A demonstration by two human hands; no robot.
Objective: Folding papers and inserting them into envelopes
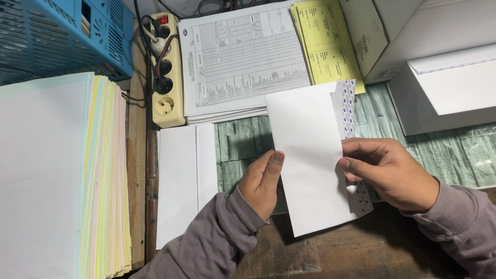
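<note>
Wood counter, green tile-pattern mat at back. Blue plastic basket top left, contents not visible. White box at right w/ envelopes inside. Paper stack left; printed forms behind. Left hand & right hand both closed on white envelope, held upright over counter edge, flap open at right.

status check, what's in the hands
Left hand and right hand both grip white envelope, flap open. Second envelope lies left. Nothing blocking.
</note>
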